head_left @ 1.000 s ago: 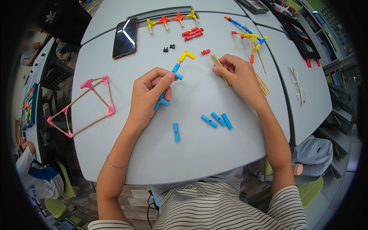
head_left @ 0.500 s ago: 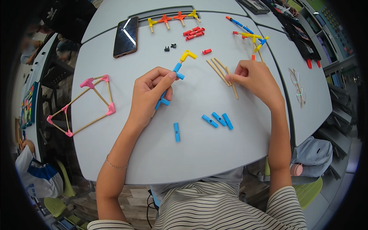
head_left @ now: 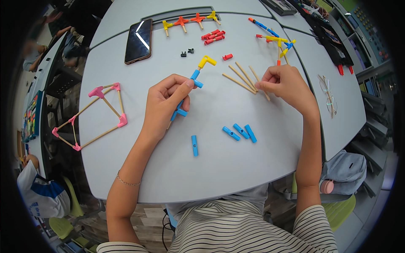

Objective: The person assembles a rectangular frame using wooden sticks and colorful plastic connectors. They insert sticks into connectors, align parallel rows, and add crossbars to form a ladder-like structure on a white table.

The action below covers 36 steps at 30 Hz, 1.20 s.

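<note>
Wooden sticks (head_left: 241,77): fanned over the bench (head_left: 236,177), converging at my right thumb.
Right hand (head_left: 287,86): nearly closed; whether gripping, I cannot tell.
Left hand (head_left: 166,101): curled round my blue connectors (head_left: 196,82), yellow elbow connector (head_left: 206,61) beyond.

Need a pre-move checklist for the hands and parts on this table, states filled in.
1. Left hand holding the blue-and-yellow piece: ok.
2. Joints of that piece under the fingers fully seated: cannot tell, partly covered.
3. Wooden sticks by the right hand in one tight bundle: not ok, fanned out.
4. Right hand firmly pinching a stick: cannot tell; fingertips are at the sticks, contact unclear.
5. Four loose blue connectors lying apart from both hands: ok.
6. Phone apart from both hands: ok.
</note>
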{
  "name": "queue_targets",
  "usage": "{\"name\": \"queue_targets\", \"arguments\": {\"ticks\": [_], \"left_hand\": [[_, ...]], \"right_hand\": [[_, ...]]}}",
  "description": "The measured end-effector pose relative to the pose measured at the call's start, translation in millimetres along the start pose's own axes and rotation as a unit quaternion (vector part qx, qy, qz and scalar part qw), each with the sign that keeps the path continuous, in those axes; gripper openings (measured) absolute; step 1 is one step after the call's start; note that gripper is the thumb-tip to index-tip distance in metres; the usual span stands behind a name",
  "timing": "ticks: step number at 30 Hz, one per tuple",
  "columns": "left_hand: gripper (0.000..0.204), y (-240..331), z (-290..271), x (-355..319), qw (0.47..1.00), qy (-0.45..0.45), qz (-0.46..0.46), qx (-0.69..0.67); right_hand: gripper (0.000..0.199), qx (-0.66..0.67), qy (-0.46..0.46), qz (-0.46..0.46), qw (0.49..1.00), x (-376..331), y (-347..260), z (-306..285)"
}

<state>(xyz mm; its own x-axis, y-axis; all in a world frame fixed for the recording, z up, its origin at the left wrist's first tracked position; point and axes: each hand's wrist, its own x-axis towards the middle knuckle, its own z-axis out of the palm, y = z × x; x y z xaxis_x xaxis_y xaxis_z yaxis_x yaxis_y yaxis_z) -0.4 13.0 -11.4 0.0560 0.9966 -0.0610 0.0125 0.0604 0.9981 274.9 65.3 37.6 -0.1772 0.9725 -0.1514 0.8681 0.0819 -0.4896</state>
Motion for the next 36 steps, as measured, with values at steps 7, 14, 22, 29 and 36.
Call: {"name": "queue_targets", "arguments": {"ticks": [7,14,22,29,36], "left_hand": [[0.024,-2,0,1,1.000,-0.006,0.004,-0.003],[0.025,-1,-1,0,1.000,-0.007,0.005,0.003],[0.025,-2,0,0,1.000,-0.004,0.002,0.004],[0.024,-3,-1,0,0.999,-0.039,-0.003,-0.003],[0.021,1,1,-5,0.988,-0.148,-0.028,0.026]], "right_hand": [[0.025,0.041,0.092,-0.014,0.995,17,8,29],[0.032,0.041,0.091,-0.009,0.995,15,-1,33],[0.039,0.012,0.065,-0.083,0.994,9,-4,37],[0.036,0.056,0.140,-0.150,0.977,9,-9,38],[0.029,0.439,-0.178,-0.152,0.868,-4,-27,40]]}}
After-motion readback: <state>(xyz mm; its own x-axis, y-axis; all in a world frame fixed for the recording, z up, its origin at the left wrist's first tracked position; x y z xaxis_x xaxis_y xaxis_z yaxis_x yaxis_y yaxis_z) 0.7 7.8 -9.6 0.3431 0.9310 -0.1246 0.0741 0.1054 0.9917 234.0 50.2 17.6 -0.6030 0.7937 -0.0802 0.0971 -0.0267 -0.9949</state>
